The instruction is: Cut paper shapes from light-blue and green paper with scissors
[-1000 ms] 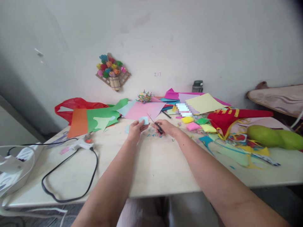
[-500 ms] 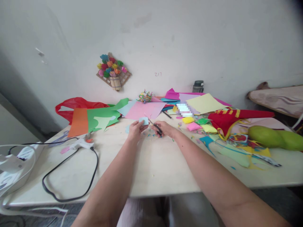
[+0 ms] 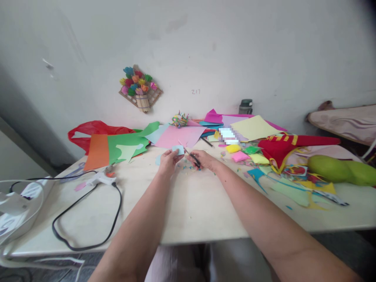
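Between the fingers of my left hand (image 3: 169, 160) is a small light blue piece of paper (image 3: 178, 150), held just above the table. My right hand (image 3: 205, 159) grips black-handled scissors (image 3: 194, 159), their blades pointing up and left beside the right edge of the paper. Whether the blades touch the paper I cannot tell. Tiny paper scraps (image 3: 185, 167) lie on the table below and between both hands. A pink sheet (image 3: 180, 137) lies just behind them.
A white glue gun (image 3: 101, 178) with a looped black cord lies left, near a power strip (image 3: 26, 203). Orange paper (image 3: 98, 152) and green paper (image 3: 126, 143) are behind it. Small bright packets (image 3: 240, 156), a red cloth item (image 3: 279, 150) and a green rounded object (image 3: 337, 170) occupy the right.
The scissors have turned very slightly in my right hand. My left hand and the blue paper stay almost where they were.
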Available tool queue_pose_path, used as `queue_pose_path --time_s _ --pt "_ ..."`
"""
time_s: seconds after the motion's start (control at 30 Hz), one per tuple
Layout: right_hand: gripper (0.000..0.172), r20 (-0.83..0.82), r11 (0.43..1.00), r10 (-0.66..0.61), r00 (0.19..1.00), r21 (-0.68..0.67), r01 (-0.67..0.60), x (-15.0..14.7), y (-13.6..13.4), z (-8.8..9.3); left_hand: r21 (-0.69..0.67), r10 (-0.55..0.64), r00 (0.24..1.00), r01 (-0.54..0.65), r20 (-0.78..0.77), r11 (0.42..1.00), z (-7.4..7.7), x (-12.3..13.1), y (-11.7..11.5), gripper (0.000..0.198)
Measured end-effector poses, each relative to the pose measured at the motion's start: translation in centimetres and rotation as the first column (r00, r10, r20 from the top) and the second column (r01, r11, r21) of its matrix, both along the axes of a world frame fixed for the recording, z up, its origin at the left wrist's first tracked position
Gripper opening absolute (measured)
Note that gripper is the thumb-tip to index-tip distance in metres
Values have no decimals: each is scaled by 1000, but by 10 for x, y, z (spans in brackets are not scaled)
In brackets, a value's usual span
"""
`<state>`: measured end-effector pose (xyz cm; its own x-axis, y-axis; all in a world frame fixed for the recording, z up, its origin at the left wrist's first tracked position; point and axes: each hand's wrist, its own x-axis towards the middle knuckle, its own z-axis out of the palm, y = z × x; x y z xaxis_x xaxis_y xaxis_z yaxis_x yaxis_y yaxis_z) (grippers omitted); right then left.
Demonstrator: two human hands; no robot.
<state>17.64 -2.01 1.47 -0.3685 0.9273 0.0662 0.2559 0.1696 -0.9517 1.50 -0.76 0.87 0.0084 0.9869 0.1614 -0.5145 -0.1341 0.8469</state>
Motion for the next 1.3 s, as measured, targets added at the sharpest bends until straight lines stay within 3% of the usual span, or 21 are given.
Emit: queue_pose_path --time_s 1.3 --pt "15 -92 995 -32 995 -100 23 -5 -7 8 -12 3 1000 -3 19 1000 -3 -1 3 18"
